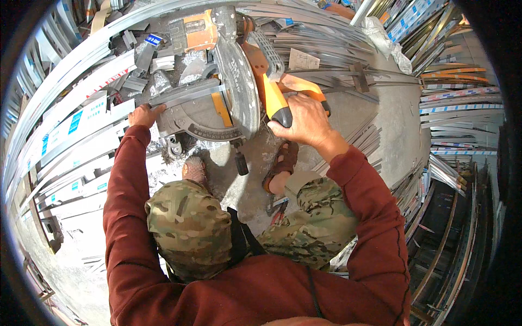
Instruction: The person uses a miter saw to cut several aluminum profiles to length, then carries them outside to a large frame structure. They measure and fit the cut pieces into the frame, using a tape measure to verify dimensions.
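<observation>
A miter saw (239, 81) with a round grey blade guard and an orange motor housing (199, 31) sits on the ground in front of me. My right hand (307, 122) is closed round its orange and black handle (276, 103). A silver metal profile (187, 93) lies along the fence across the saw's base. At its left end my left hand (143, 116) holds it, thumb toward the saw; part of the grip is hidden. The curved base (209, 132) carries a scale, and a yellow insert (221, 110) lies beside the guard.
Long white and silver profiles (81, 127) lie at the left. Short metal offcuts (144, 57) are heaped behind the saw. Bundled strips fill a rack (462, 107) at the right, with thin strips (356, 141) on the floor. My sandalled foot (281, 163) stands near the saw.
</observation>
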`<state>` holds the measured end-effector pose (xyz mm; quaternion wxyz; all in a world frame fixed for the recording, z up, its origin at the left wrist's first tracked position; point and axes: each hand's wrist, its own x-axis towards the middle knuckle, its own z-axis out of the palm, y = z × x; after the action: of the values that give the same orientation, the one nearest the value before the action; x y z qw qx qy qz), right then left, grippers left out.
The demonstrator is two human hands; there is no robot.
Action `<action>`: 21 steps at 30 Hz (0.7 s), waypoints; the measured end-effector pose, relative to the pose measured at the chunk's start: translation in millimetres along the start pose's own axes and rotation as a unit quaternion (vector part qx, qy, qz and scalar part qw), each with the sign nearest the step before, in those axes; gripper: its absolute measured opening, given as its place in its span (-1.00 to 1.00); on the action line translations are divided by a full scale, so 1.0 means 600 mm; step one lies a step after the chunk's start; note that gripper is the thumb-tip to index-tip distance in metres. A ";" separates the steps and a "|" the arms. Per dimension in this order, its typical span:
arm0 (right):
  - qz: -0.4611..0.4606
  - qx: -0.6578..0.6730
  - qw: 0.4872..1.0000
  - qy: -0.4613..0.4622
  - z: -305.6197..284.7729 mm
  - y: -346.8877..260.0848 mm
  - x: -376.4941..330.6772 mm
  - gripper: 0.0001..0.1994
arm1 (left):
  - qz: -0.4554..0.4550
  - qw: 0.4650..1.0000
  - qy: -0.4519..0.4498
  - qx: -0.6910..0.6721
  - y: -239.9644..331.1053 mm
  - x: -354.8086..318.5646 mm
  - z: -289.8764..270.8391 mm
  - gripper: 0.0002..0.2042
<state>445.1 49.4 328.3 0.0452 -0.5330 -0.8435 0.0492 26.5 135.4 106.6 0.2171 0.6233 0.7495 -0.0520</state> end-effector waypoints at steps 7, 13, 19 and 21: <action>-0.005 -0.004 1.000 0.010 0.005 -0.004 -0.003 -0.45 | -0.003 1.000 -0.004 0.001 0.001 0.000 -0.001 -0.18; 0.009 -0.009 1.000 -0.004 0.017 -0.004 -0.010 -0.48 | -0.005 1.000 0.001 -0.008 -0.002 0.004 0.004 -0.21; -0.018 0.012 1.000 0.017 0.022 -0.006 -0.017 -0.52 | 0.015 1.000 0.015 -0.012 -0.004 -0.001 0.002 -0.19; -0.021 0.016 0.999 0.027 0.027 -0.006 -0.019 -0.52 | 0.016 1.000 0.020 -0.012 -0.004 -0.002 0.002 -0.19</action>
<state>444.8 37.0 312.3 0.0775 -0.5154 -0.8521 0.0478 24.6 133.3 105.5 0.2105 0.6334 0.7442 -0.0269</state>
